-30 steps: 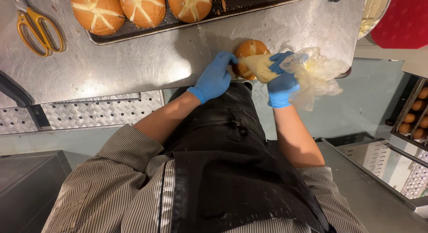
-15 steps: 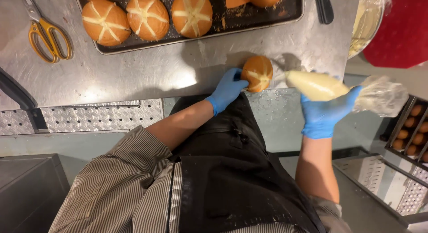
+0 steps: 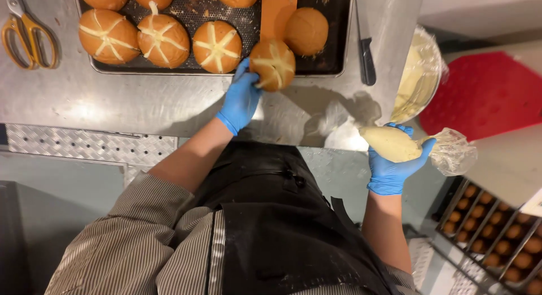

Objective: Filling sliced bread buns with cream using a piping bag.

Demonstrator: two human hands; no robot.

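**Bun at the tray's near rim, piping bag held clear**

The left hand (image 3: 241,100), in a blue glove, has its fingers curled around a round brown bun (image 3: 272,64) and grips its near-left side. The bun sits over the near rim of the dark baking tray (image 3: 169,69), tilted, with its top marked by crossed pale cream lines. The right hand (image 3: 393,168) is closed around a cream-filled piping bag (image 3: 395,143), well to the right of the tray; the bag's long axis runs left-right, tip toward the tray. The left hand is the nearer to the bun.
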